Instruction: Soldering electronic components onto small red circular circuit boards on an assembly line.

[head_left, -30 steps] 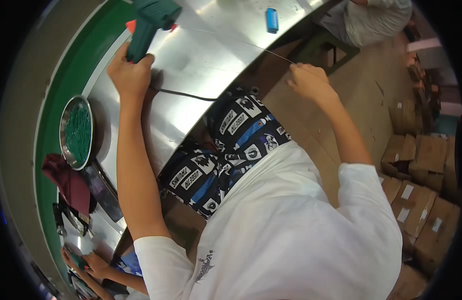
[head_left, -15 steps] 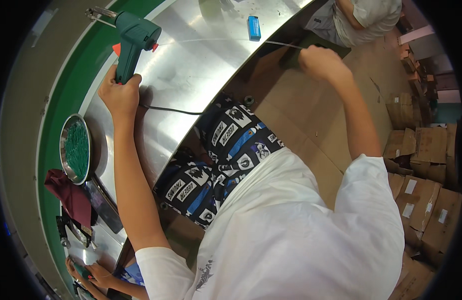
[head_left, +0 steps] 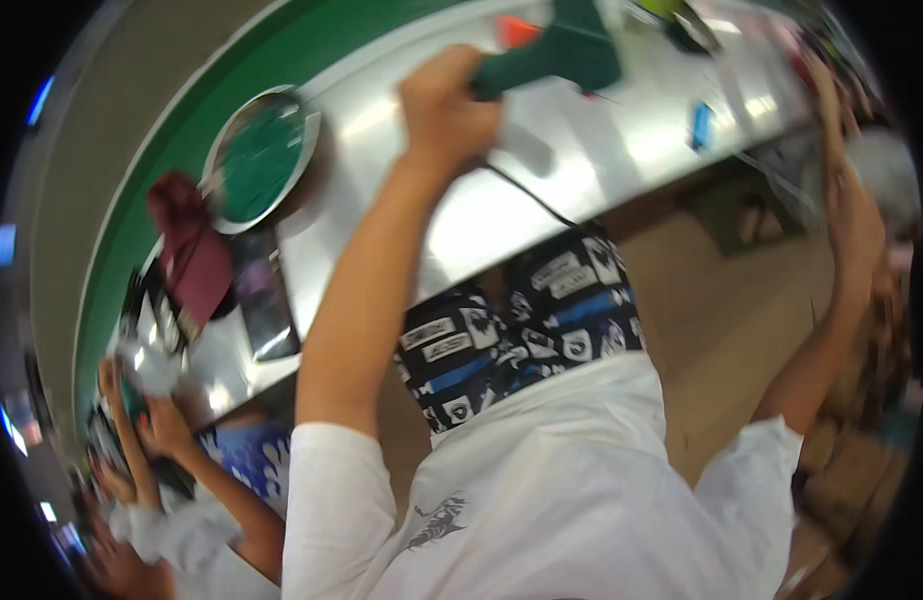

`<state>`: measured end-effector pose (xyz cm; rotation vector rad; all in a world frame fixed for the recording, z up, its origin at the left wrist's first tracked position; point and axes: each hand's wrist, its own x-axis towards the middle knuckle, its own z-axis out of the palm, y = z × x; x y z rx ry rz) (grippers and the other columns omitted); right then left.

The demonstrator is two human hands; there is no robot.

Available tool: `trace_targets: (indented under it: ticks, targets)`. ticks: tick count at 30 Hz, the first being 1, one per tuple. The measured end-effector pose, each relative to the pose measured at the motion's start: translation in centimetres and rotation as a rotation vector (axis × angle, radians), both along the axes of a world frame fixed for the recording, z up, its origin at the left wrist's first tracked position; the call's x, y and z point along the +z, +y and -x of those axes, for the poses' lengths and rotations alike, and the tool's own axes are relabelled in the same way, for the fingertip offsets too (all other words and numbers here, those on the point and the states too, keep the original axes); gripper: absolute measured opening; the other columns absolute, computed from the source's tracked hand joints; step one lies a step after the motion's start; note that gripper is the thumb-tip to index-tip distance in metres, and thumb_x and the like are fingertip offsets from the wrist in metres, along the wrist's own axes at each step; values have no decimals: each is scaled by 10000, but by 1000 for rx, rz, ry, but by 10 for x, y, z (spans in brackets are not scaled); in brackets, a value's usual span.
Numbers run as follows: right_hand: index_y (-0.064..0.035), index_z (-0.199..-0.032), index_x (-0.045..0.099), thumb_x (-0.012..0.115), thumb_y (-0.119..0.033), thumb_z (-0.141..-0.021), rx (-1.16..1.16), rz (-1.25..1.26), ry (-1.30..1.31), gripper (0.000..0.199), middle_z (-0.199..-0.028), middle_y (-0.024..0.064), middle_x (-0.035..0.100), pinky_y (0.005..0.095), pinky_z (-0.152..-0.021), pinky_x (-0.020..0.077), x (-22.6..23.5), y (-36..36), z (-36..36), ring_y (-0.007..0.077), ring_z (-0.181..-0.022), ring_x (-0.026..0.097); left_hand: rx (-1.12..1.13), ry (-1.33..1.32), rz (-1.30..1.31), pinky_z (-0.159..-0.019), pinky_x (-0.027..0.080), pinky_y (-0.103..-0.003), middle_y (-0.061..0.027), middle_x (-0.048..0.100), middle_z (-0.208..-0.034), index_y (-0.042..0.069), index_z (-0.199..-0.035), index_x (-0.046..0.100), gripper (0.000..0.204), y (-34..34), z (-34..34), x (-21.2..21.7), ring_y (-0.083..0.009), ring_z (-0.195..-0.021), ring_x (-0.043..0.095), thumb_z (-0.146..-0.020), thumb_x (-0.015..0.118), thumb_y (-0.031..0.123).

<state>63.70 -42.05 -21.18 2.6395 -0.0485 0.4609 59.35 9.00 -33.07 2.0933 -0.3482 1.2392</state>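
Observation:
My left hand [head_left: 450, 112] is closed around the handle of a green soldering gun [head_left: 587, 45] with an orange-red part, held over the metal worktable. The gun's front end is cut off by the top of the view. A black cord [head_left: 532, 195] runs from the handle down past the table edge. Far out to the right, my right hand [head_left: 856, 222] is blurred; a thin pale wire [head_left: 767, 172] leads toward it from the table edge, and the fingers appear closed on it. A small blue box [head_left: 701, 127] lies on the table between my hands.
At left on the metal table [head_left: 367, 235] stand a steel bowl [head_left: 309, 150] of green pieces, a maroon cloth [head_left: 197, 265] and a dark tray [head_left: 265, 300]. Co-workers' arms show at lower left [head_left: 217, 480] and upper right [head_left: 830, 105]. Cardboard boxes [head_left: 862, 470] are stacked at lower right.
The view has swung left, so the table and bowl sit further right. The soldering gun is still in my left hand, now tilted differently. My right arm reaches further out to the right.

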Motion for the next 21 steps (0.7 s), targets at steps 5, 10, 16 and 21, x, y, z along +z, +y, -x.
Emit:
trace_targets:
  ticks: [5,10,16,21]
  targets:
    - [1,-1186,612,561,-3,-928,738,-302,-83,263,-1170,162,639,414,-926,498,-67,49,-1,347,-1068,620,36,-58,4,-537,457,-433,-129,555,-671,75,-734,568,164,13,6,2,-350,-613,585,-615,682,83]
    - [45,-1158,620,609,70,-891,1219,-606,-23,269,-1198,181,643,431,-971,469,-129,205,40,352,-1108,604,194,-155,171,-538,454,-447,-118,549,-662,75,-715,529,221,11,22,17,-354,-612,591,-591,709,111]
    - [60,-1511,261,488,-476,-1008,1196,-1229,111,769,-1509,259,399,448,-1172,266,-130,319,7,349,-1400,399,201,-277,191,-509,415,-464,-100,530,-600,100,-641,501,250,-6,1,13,-340,-552,574,-554,708,211]
    - [101,-1389,367,388,-482,-1019,1389,-2028,415,691,-1469,249,436,474,-1162,304,-56,419,24,365,-1366,436,224,-209,151,-490,411,-449,-89,575,-616,94,-669,520,278,-7,5,15,-317,-551,594,-536,720,236]
